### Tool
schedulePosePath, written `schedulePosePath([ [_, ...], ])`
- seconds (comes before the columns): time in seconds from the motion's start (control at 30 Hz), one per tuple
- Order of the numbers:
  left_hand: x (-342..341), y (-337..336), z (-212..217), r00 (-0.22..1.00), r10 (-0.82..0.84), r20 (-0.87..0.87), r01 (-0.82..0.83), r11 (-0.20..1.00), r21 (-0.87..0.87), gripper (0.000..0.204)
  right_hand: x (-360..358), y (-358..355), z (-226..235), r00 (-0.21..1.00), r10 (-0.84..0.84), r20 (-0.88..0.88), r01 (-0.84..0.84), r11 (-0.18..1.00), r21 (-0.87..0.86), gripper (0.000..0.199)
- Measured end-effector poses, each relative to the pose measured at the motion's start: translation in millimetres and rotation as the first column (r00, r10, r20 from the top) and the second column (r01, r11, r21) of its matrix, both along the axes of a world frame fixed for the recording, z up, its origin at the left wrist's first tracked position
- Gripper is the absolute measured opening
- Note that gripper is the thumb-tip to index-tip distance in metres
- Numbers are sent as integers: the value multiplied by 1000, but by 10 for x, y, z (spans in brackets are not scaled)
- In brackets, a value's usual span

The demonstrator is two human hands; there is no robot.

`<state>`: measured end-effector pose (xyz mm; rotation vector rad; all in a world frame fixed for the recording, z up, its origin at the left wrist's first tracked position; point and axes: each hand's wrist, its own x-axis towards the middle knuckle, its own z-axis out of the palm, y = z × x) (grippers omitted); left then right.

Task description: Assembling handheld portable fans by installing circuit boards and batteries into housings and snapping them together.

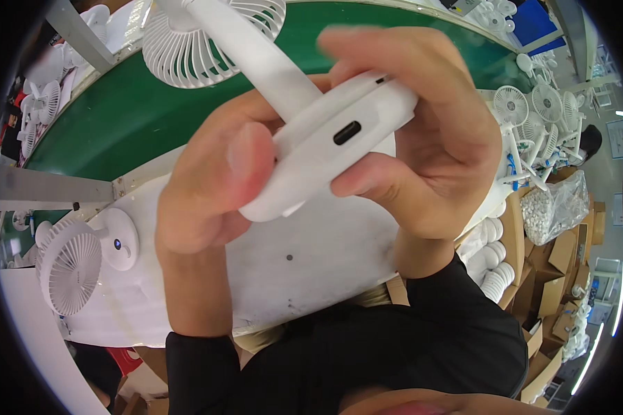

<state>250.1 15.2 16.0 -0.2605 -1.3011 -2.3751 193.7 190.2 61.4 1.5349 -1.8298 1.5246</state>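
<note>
Raised over the white worktop, a white desk fan is tilted with its round base toward me and its caged head up at the far left. The base's rim shows a dark oval port and a small slot. My left hand is closed around the base's left end, thumb pressed against it. Gripping the right end, my right hand has its thumb at the lower edge and fingers over the top; the upper fingertips are blurred. Part of the fan's head is cut off by the view's top edge.
Another white fan lies on the worktop at the left. A green conveyor belt curves behind, beside a metal post. At right are several fans, stacked white round parts, a clear plastic bag and cardboard boxes.
</note>
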Motion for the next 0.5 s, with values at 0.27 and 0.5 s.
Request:
schedulePosePath([
  [0.27,-124,-148,-116,995,96,-29,-96,995,-19,45,-48,38,92,971,193,144,-193,981,-12,44],
  [0.5,-123,-207,-96,973,202,-114,-214,972,-100,44,136,-22,159,1000,-5,14,4,997,74,35],
])
